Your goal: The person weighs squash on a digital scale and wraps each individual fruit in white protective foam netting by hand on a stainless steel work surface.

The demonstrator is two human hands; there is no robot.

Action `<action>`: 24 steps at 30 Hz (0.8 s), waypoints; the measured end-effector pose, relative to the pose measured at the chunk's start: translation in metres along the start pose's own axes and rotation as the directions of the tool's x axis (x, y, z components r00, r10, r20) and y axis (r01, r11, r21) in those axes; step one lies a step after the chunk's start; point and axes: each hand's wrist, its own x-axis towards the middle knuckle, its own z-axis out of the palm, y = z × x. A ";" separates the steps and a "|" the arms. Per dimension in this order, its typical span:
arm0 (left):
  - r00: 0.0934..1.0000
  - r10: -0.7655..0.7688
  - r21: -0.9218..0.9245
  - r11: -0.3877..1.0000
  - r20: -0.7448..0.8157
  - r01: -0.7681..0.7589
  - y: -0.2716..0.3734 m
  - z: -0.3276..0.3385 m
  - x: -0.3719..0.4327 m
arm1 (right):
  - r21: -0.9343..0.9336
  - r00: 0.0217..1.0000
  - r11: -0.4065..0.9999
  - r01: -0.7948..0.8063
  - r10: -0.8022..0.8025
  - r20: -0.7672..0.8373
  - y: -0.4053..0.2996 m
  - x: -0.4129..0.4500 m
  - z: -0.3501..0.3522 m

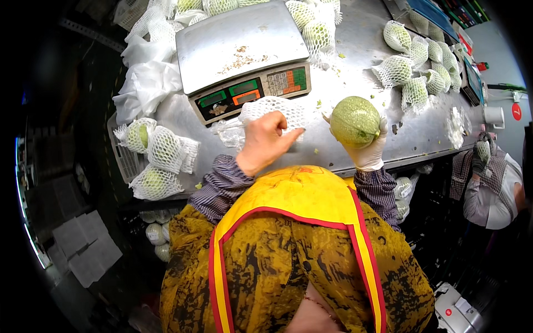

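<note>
My right hand (pixel 368 156), in a white glove, holds a round green squash (pixel 353 120) with pale speckles and a stem stub above the steel table. My bare left hand (pixel 268 139) is over a white foam net sleeve (pixel 277 112) and some crumpled clear plastic (pixel 231 131). Its index finger is bent and its thumb stretches to the right. The other fingers are hidden, so whether they grip the sleeve is unclear. Just beyond this hand stands a digital weighing scale (pixel 245 45) with brown crumbs on its steel plate.
Netted squashes lie at left (pixel 164 150), behind the scale, and in a group (pixel 416 66) at right. A white plastic bag (pixel 145 83) lies left of the scale. The steel table's front edge (pixel 416 156) runs before me. At far right another person (pixel 495 187) holds a netted item.
</note>
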 end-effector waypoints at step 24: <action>0.825 -0.541 -0.658 0.563 0.165 0.501 -0.060 0.032 -0.013 | -0.076 0.831 0.878 -0.472 0.472 0.294 0.065 0.025 0.001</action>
